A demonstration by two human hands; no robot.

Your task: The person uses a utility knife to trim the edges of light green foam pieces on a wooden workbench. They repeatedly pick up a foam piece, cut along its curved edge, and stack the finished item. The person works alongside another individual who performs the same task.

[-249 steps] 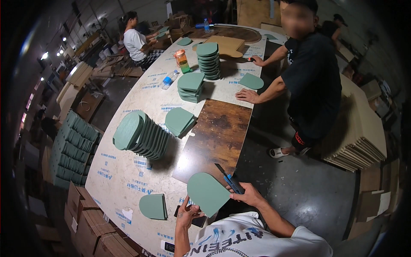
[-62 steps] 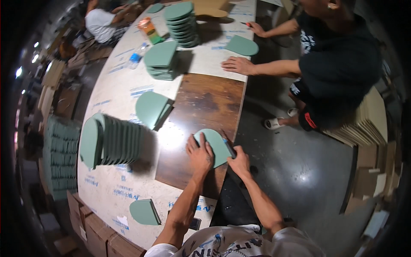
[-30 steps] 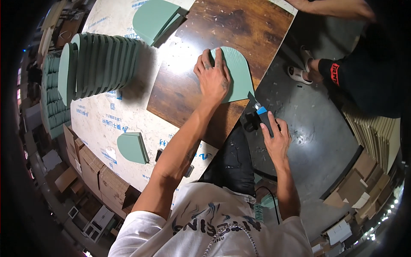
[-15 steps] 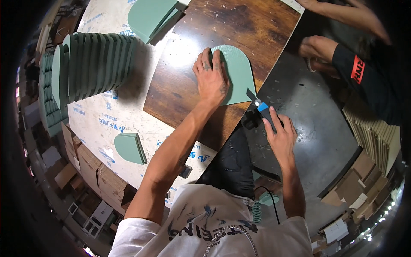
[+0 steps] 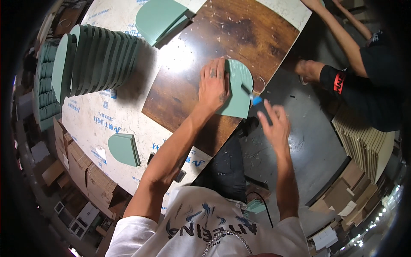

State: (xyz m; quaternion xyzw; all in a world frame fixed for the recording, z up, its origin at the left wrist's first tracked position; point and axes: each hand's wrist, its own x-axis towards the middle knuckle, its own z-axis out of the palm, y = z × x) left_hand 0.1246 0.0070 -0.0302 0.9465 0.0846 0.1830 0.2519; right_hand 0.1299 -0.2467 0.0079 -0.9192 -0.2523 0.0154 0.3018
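My left hand (image 5: 212, 88) presses down on a pale green arched panel (image 5: 236, 83), holding it flat on the brown wooden board. Its fingers lie together over the panel's left side. My right hand (image 5: 276, 126), slightly blurred, is closed around a utility knife (image 5: 257, 100) with a blue and black handle. The knife's dark blade lies over the panel's right edge, near the rounded end. A thin pale curl (image 5: 260, 85) hangs beside that edge. My palm hides part of the panel.
Upright green panels (image 5: 92, 62) stand in a row at the left. More green panels lie at the back (image 5: 160, 19) and on the near white tabletop (image 5: 123, 150). Another person's arm (image 5: 342, 36) reaches in at the far right, above stacked boards (image 5: 364, 141).
The panel and my left hand have shifted nearer on the board. The knife has moved slightly away from me along the right edge, and a thin curl now shows there.
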